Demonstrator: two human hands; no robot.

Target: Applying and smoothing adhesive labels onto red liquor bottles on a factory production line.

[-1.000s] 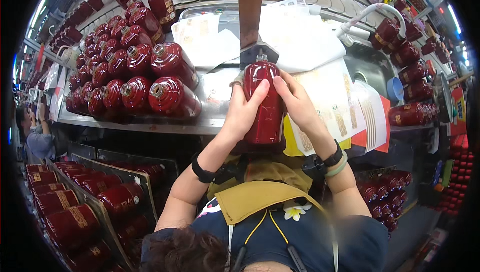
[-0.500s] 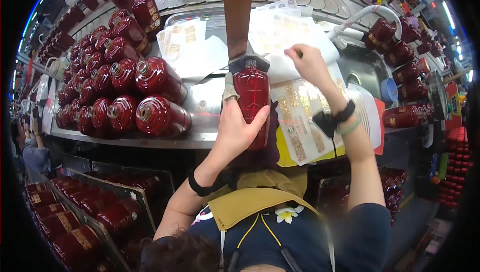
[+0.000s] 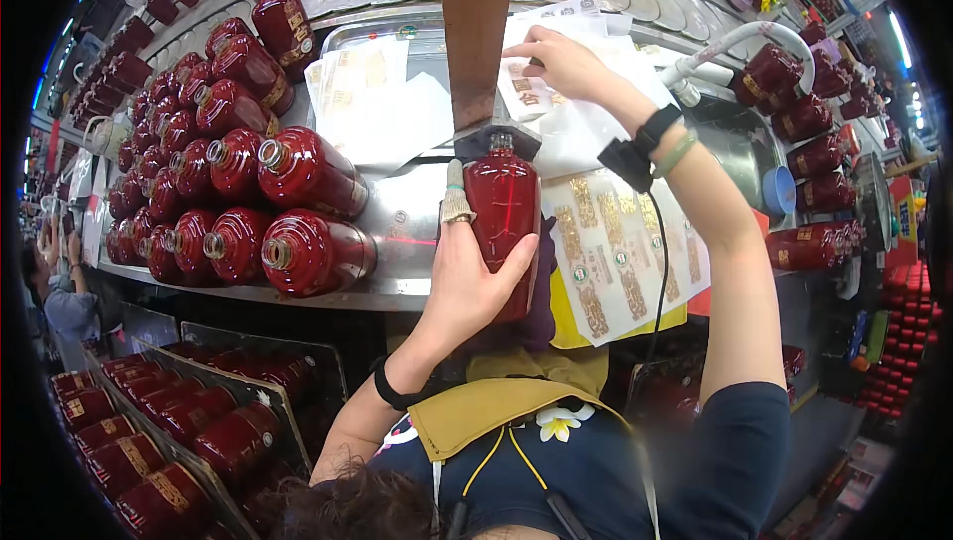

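Observation:
My left hand (image 3: pixel 467 270) is closed round the side of a glossy dark-red bottle (image 3: pixel 503 204), thumb over its near right side. Its bare neck points away from me, against a dark block (image 3: pixel 526 139) at the foot of a brown post. A pale cover and a ring-like band wrap one left finger. My right hand (image 3: pixel 564 66) is over white sheets (image 3: pixel 586 128) right of the post, its fingers curled, one reaching left. Something small and dark shows among these fingers; I cannot make out what it is. Gold-patterned decal sheets (image 3: pixel 620 257) lie right of the bottle.
Many red bottles (image 3: pixel 316 254) lie stacked on the left of the metal bench. A brown post (image 3: pixel 483 24) stands in the middle. Right are a sink (image 3: pixel 740 158), a white curved pipe (image 3: pixel 754 32) and a blue cup (image 3: pixel 779 190). Below left, crates hold more bottles (image 3: pixel 169 495).
My right hand has moved left and farther away over the sheets, toward the post. My left hand keeps its hold on the bottle. The whole view has shifted slightly.

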